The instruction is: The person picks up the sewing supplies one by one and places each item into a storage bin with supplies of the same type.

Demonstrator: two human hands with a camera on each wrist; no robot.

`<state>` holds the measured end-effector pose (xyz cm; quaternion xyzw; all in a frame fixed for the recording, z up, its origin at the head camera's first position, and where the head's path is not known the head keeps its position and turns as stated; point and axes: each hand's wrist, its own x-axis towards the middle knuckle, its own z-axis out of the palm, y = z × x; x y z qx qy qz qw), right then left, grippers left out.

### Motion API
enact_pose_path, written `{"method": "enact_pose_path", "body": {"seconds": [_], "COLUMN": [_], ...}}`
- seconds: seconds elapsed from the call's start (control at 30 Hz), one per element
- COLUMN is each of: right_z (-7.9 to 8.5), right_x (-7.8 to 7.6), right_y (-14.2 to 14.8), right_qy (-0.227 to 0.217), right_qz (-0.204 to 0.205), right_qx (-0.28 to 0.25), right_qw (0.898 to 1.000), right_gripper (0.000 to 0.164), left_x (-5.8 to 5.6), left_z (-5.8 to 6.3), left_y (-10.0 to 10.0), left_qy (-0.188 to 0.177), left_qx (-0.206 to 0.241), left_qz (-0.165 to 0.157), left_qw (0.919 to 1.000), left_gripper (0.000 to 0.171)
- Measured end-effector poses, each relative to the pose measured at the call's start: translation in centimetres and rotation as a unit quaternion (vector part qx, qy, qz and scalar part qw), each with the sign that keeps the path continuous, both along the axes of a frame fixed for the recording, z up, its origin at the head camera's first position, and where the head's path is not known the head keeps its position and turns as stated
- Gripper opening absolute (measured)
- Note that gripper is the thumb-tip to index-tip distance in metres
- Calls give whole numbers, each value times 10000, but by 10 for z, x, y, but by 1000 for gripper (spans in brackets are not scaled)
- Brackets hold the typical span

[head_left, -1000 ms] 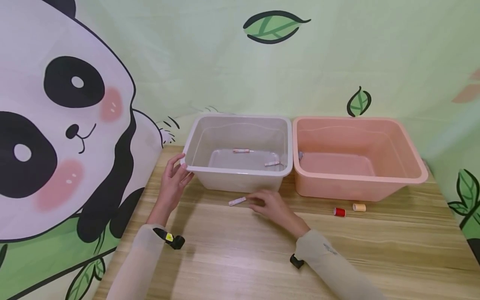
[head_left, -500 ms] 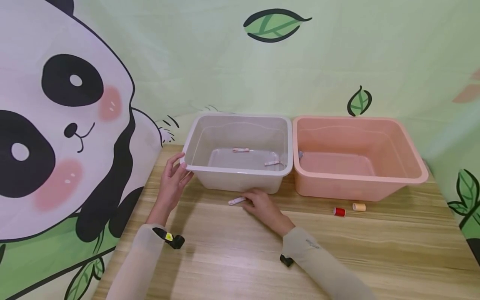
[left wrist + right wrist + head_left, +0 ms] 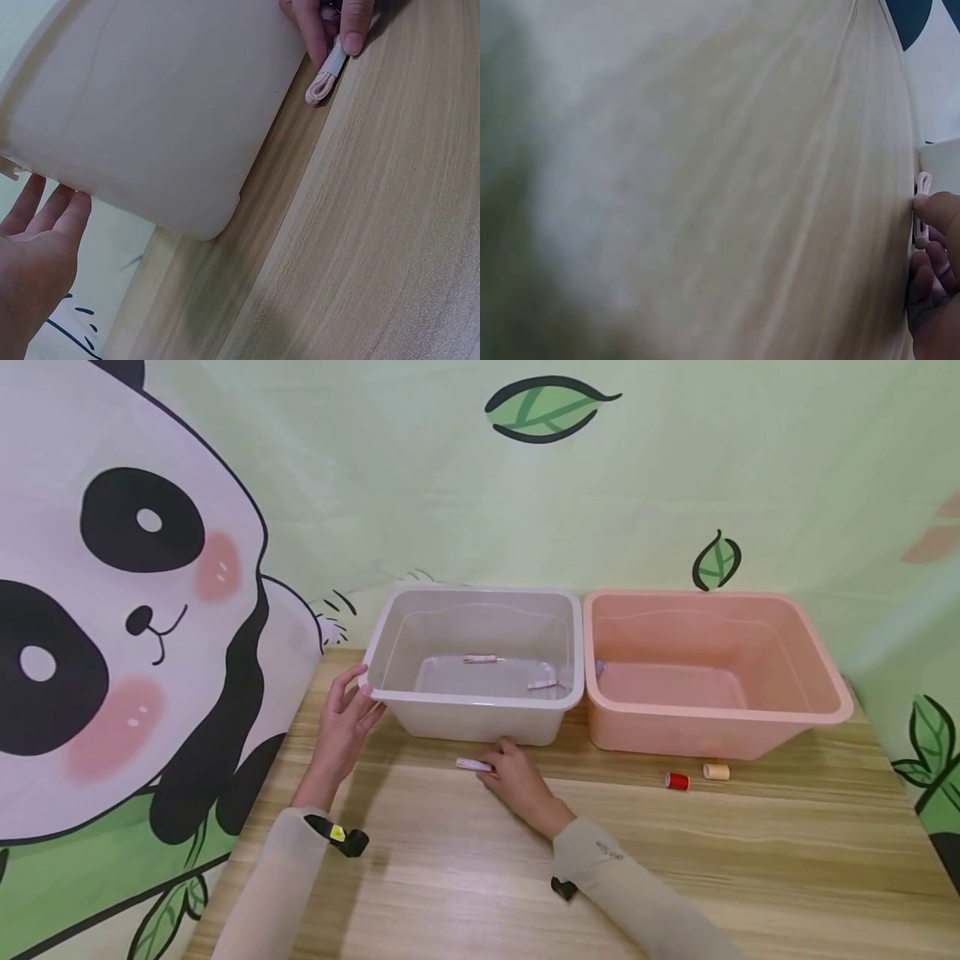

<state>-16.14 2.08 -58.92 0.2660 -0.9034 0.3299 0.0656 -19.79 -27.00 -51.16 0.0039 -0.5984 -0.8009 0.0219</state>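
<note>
My right hand [image 3: 517, 785] pinches a small folded pinkish-white tape bundle [image 3: 469, 765] just in front of the grey basin [image 3: 480, 720]. The left wrist view shows the looped end of this folded tape bundle [image 3: 320, 88] and a white band round its middle, with thumb and finger on either side. At the grey basin's left front corner, my left hand [image 3: 345, 727] touches the rim with extended fingers [image 3: 71, 214]. Inside the basin lie two similar bundles, one folded tape bundle [image 3: 480, 658] near the middle and another folded tape bundle [image 3: 543, 685] toward the right.
A pink basin [image 3: 675, 732] stands directly right of the grey one, with a small greyish item [image 3: 600, 668] partly visible inside. In front of it, a red thread spool [image 3: 677, 782] and a peach thread spool [image 3: 716, 772] lie on the wooden table [image 3: 450, 877]. A patterned cloth hangs behind.
My right hand has moved left along the table, and its fingers have closed on the folded tape bundle. The left hand has stayed at the basin's corner.
</note>
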Motion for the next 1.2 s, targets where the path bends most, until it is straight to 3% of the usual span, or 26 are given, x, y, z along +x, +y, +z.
{"method": "enact_pose_path", "body": {"seconds": [0.27, 0.73, 1.2], "right_z": [-5, 1, 37], "right_x": [2, 3, 11], "right_y": [0, 13, 25], "right_qy": [-44, 149, 147], "right_qz": [-106, 236, 577], "right_qx": [-255, -372, -535], "right_qw": [9996, 9989, 9968], "right_gripper": [16, 16, 16], "left_x": [0, 2, 2], "left_z": [0, 1, 1], "left_y": [-1, 0, 1], "left_qy": [27, 31, 23], "left_qx": [-16, -62, -73], "left_qz": [-39, -17, -23], "left_qw": [10000, 10000, 10000], "left_gripper": [43, 43, 44]}}
